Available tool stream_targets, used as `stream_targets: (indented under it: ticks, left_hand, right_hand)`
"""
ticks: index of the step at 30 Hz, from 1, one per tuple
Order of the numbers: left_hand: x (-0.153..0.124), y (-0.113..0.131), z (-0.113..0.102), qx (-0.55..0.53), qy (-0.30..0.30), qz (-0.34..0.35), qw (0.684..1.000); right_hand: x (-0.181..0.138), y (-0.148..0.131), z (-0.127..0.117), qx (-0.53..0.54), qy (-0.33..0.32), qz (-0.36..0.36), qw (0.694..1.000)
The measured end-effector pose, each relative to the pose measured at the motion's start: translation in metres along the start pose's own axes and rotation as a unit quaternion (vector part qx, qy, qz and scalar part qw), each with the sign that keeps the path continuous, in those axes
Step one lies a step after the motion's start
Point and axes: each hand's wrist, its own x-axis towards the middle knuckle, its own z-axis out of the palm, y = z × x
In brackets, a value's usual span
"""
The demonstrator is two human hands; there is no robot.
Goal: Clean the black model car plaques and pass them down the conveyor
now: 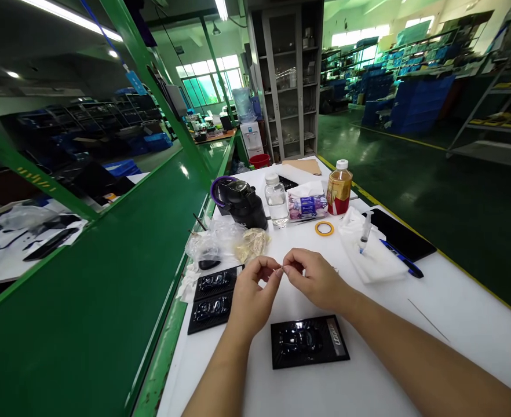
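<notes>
My left hand (253, 292) and my right hand (314, 278) meet fingertip to fingertip above the white table (412, 347). Both are closed in a pinch on something too small to make out. Just below them lies a black tray with a glossy dark part (308, 341). Two more black trays (214, 298) lie to the left, near the table's edge.
Behind the hands are clear plastic bags (221, 237), a black jug with a purple handle (240, 200), a clear bottle (276, 200), a tissue pack (306, 204), a drink bottle (339, 186), a yellow tape ring (324, 229), a syringe on white cloth (365, 229), a blue pen (401, 259). A green conveyor (108, 278) runs along the left.
</notes>
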Motion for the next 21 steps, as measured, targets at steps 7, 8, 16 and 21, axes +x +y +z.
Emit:
stream_targets:
  ticks: [7,8,16,21]
  left_hand:
    - [0.0010,-0.0051,0.0017,-0.055,-0.031,-0.023,0.998]
    - [0.0007,-0.0054,0.0021,-0.064,-0.041,-0.027,0.997]
    - [-0.0016,-0.0057,0.0041,-0.094,-0.097,-0.050,0.990]
    - [-0.0020,-0.0073,0.0070,-0.129,-0.104,-0.075,0.983]
  right_hand:
    - [-0.0016,-0.0017,-0.0006,0.021,-0.014,-0.005,1.000]
    - [-0.0016,-0.0016,-0.0007,0.024,-0.016,-0.006,1.000]
    - [-0.0002,0.0016,0.0018,-0.004,-0.007,-0.024,1.000]
    - [-0.0009,0.0013,0.0072,-0.044,0.032,-0.055,0.997]
